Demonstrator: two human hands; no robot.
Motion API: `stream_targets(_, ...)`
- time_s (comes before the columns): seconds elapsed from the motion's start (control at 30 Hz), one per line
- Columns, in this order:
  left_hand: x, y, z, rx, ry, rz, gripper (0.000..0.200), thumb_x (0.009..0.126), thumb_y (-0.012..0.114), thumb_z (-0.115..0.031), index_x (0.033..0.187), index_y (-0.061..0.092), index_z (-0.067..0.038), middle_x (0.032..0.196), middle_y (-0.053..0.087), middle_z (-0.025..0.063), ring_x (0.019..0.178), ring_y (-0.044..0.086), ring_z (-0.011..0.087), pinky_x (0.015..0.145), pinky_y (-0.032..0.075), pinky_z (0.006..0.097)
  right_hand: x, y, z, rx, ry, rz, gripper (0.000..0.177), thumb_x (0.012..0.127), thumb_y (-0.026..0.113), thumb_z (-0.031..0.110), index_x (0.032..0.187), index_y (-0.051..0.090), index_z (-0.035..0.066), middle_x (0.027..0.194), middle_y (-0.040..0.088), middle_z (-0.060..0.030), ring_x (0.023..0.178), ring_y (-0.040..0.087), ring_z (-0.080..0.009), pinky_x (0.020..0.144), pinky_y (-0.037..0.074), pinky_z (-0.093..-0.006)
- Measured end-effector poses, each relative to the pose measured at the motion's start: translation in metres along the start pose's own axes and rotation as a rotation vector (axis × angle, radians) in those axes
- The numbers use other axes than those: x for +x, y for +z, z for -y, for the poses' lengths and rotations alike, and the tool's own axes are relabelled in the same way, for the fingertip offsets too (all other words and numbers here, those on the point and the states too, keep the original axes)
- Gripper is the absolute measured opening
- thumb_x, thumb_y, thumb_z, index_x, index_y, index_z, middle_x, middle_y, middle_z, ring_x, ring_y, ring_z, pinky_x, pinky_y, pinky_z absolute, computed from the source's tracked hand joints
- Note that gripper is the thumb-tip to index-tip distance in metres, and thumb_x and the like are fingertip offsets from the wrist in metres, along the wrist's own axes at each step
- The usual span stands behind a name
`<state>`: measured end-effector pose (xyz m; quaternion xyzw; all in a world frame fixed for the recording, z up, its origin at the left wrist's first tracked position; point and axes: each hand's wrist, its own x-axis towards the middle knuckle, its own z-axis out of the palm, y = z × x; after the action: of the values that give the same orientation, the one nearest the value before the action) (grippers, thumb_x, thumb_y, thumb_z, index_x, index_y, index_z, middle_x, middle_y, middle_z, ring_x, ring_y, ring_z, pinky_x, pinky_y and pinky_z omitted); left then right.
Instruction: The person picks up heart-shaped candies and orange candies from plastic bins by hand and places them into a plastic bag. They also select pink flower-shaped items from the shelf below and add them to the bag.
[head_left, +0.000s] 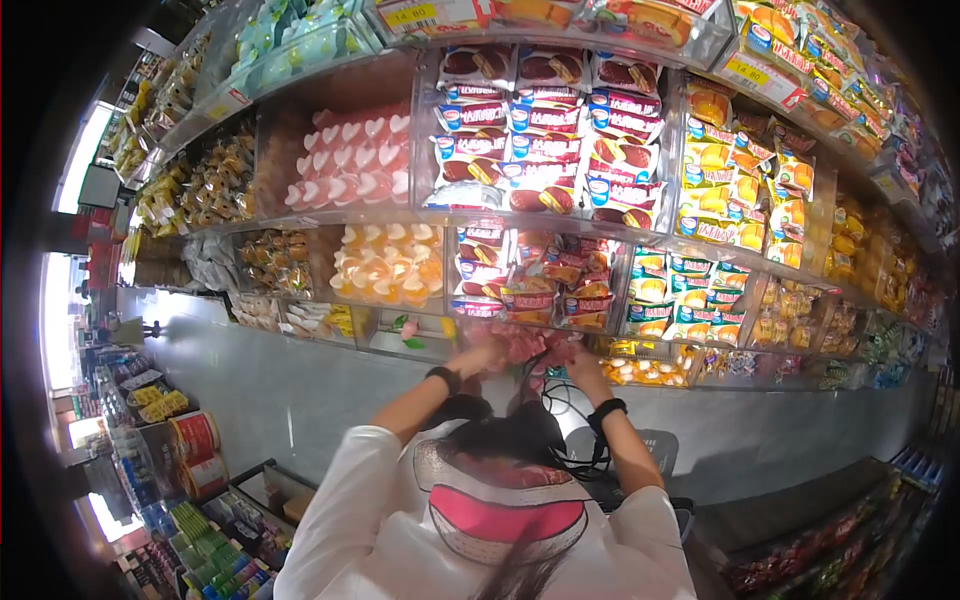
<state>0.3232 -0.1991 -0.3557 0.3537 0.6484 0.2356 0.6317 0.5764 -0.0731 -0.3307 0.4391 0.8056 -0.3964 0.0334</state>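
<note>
My left hand (485, 356) is at the lower front bins, its fingers around pink wrapped pieces (522, 343). On the other side of the same pink pieces is my right hand (580, 362), its fingers bent against them. Blur and glare hide the fingertips of both hands. Left of my hands, a shallow clear bin (385, 335) holds a pink and green item (407, 332). A bin of yellow and white wrapped sweets (645, 372) lies to the right of my right hand. Black bands are on both wrists.
Above my hands, clear bins hold red-and-white snack packs (540, 145), pink heart-topped packs (355, 160), orange cups (390, 262) and yellow packs (725, 185). Dark cables hang between my arms. A grey floor (320, 400) lies below the shelves, with more goods at lower left and right.
</note>
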Motion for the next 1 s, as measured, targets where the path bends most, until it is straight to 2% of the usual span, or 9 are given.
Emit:
stream_targets(0.07, 0.028, 0.032, 0.014, 0.354, 0.333, -0.194, 0.039, 0.081, 0.06, -0.032, 0.103, 0.058, 0.0, 0.095, 0.062, 0.0148, 0.084, 0.062, 0.0243, 0.069, 0.049, 0.0321, 0.006, 0.024, -0.016, -0.046, 0.019, -0.006, 0.05, 0.079, 0.057, 0.018, 0.124, 0.04, 0.006, 0.09, 0.063, -0.0196, 0.083, 0.06, -0.0385, 0.072, 0.049, -0.0451)
stream_targets(0.13, 0.047, 0.064, 0.006, 0.453, 0.28, -0.308, 0.045, 0.079, 0.06, -0.031, 0.107, 0.051, 0.003, 0.096, 0.061, 0.0192, 0.086, 0.061, 0.0314, 0.071, 0.048, 0.0379, -0.002, 0.015, 0.003, -0.043, 0.051, 0.032, 0.053, 0.078, 0.058, 0.018, 0.125, 0.037, 0.006, 0.092, 0.061, -0.0219, 0.084, 0.059, -0.0407, 0.073, 0.048, -0.048)
stream_targets(0.23, 0.038, 0.099, -0.037, 0.23, -0.118, -0.41, 0.054, 0.079, 0.057, -0.027, 0.116, 0.035, 0.006, 0.098, 0.058, 0.0255, 0.09, 0.056, 0.0441, 0.073, 0.045, 0.0478, -0.014, -0.001, 0.029, 0.058, 0.089, -0.054, 0.056, 0.075, 0.061, 0.017, 0.124, 0.035, 0.006, 0.092, 0.06, -0.0247, 0.084, 0.058, -0.0431, 0.073, 0.046, -0.0499)
stream_targets(0.3, 0.014, 0.105, -0.08, 0.117, -0.028, -0.571, 0.055, 0.078, 0.058, -0.028, 0.113, 0.033, 0.007, 0.094, 0.056, 0.0301, 0.087, 0.054, 0.0504, 0.071, 0.044, 0.0514, -0.015, 0.004, 0.029, 0.157, 0.113, -0.123, 0.058, 0.074, 0.062, 0.017, 0.124, 0.035, 0.006, 0.091, 0.06, -0.0264, 0.084, 0.058, -0.044, 0.072, 0.046, -0.0505)
stream_targets(0.4, 0.026, 0.119, -0.063, 0.169, 0.111, -0.697, 0.05, 0.08, 0.057, -0.025, 0.11, 0.035, 0.008, 0.096, 0.056, 0.0322, 0.085, 0.056, 0.0489, 0.069, 0.046, 0.0509, -0.009, 0.016, 0.026, 0.277, 0.166, -0.195, 0.057, 0.072, 0.063, 0.017, 0.121, 0.035, 0.005, 0.09, 0.059, -0.0283, 0.084, 0.057, -0.0445, 0.071, 0.045, -0.0506)
stream_targets(0.47, 0.025, 0.117, -0.067, 0.186, 0.049, -0.533, 0.044, 0.082, 0.056, -0.023, 0.109, 0.037, 0.006, 0.093, 0.057, 0.0306, 0.084, 0.057, 0.0474, 0.068, 0.046, 0.0502, -0.004, 0.027, 0.02, 0.287, 0.186, -0.245, 0.053, 0.073, 0.063, 0.017, 0.117, 0.038, 0.005, 0.089, 0.059, -0.0289, 0.084, 0.057, -0.0451, 0.071, 0.045, -0.0504)
stream_targets(0.7, 0.062, 0.134, -0.001, 0.207, 0.449, -0.351, 0.041, 0.085, 0.053, -0.023, 0.113, 0.038, 0.003, 0.083, 0.059, 0.0267, 0.08, 0.059, 0.0441, 0.065, 0.046, 0.0488, 0.005, 0.047, 0.009, 0.132, 0.071, -0.367, 0.031, 0.074, 0.061, 0.017, 0.097, 0.048, 0.001, 0.084, 0.06, -0.0243, 0.081, 0.059, -0.0413, 0.07, 0.046, -0.0465)
stream_targets(0.83, 0.062, 0.126, 0.001, -0.053, 0.256, -0.226, 0.036, 0.088, 0.048, -0.02, 0.115, 0.039, 0.002, 0.083, 0.059, 0.0254, 0.076, 0.061, 0.0376, 0.062, 0.047, 0.0432, 0.006, 0.045, 0.009, 0.151, 0.062, -0.349, 0.023, 0.076, 0.06, 0.018, 0.088, 0.05, 0.001, 0.08, 0.061, -0.0214, 0.078, 0.059, -0.0392, 0.067, 0.046, -0.0451)
stream_targets(1.0, 0.004, 0.089, -0.061, 0.465, 0.506, -0.221, 0.027, 0.092, 0.043, -0.019, 0.111, 0.044, -0.001, 0.079, 0.059, 0.0185, 0.067, 0.06, 0.0293, 0.058, 0.047, 0.0358, 0.001, -0.013, 0.048, 0.195, 0.049, -0.178, 0.022, 0.079, 0.061, 0.022, 0.08, 0.051, 0.003, 0.074, 0.06, -0.0182, 0.069, 0.059, -0.0362, 0.064, 0.047, -0.0418)
